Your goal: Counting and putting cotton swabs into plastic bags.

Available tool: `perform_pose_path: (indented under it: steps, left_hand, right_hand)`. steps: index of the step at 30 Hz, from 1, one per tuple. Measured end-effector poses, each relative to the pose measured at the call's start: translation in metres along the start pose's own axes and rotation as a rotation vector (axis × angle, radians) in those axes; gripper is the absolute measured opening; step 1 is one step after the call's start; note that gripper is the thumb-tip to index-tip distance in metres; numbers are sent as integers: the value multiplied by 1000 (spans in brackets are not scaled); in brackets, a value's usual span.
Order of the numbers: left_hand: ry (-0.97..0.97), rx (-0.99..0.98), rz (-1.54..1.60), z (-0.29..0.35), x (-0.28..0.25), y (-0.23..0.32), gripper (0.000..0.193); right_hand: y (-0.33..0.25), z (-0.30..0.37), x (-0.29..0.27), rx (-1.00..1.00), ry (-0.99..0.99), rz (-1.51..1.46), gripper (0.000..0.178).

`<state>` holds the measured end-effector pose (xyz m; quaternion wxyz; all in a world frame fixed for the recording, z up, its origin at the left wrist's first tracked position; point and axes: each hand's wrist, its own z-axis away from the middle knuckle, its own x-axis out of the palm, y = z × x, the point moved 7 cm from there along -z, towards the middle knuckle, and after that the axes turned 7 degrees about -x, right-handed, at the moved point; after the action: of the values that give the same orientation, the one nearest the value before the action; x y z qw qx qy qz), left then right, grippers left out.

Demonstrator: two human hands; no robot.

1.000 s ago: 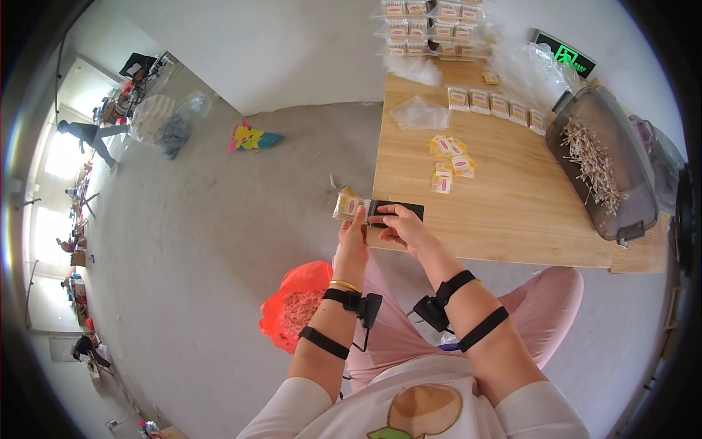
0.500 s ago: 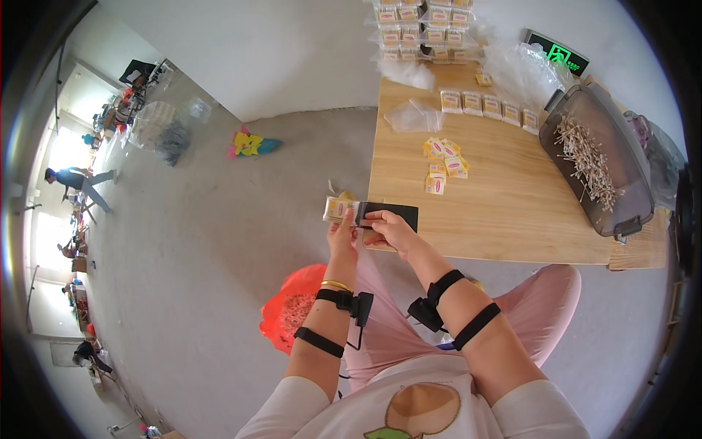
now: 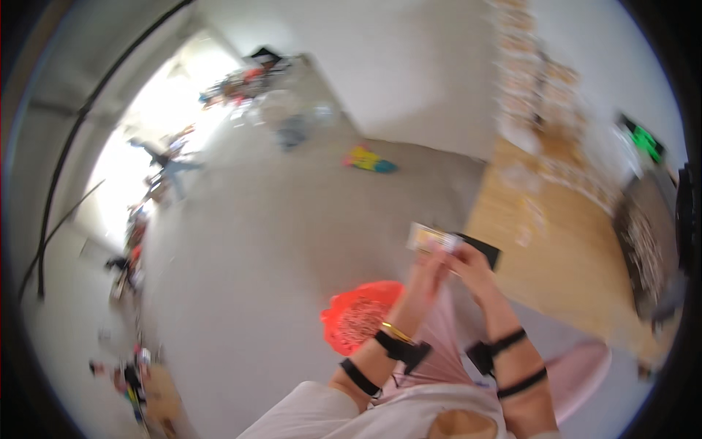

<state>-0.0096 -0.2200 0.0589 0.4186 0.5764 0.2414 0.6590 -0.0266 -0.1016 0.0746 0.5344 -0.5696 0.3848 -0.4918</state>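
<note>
A small clear pack of cotton swabs (image 3: pixel 426 238) with a yellow-printed card inside sits in my left hand (image 3: pixel 433 267), fingers wrapped round it. At the pack's right end, the fingers of my right hand (image 3: pixel 472 262) are pinched together on it; blur hides exactly what part they grip. Just behind my right hand, a flat black slab (image 3: pixel 485 253) juts out past the table's near left corner. Below and left of my hands, a red plastic bag (image 3: pixel 333 311) holds a heap of loose swabs.
On the wooden table (image 3: pixel 563 256) lie yellow cards (image 3: pixel 528 219) and a row of filled packs (image 3: pixel 581 183). Stacked packs (image 3: pixel 518 66) rise at the back. A grey bin (image 3: pixel 625 219) with loose swabs stands at right. Far left, a person (image 3: pixel 164 161) is among clutter.
The whole view has swung left and blurred, so table and hands appear farther right. The pack is still in my left hand; my right hand has come closer to the left one.
</note>
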Motion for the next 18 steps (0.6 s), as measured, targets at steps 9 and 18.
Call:
perform_pose_path:
  steps: [9,18]
  left_hand:
    - [95,-74,-190,53,30,27,48]
    - [-146,141,-817,94,128,53,29]
  right_hand:
    - [-65,76,-68,-256,113,5,4]
    - [-95,117,-87,-277,-22,364,13]
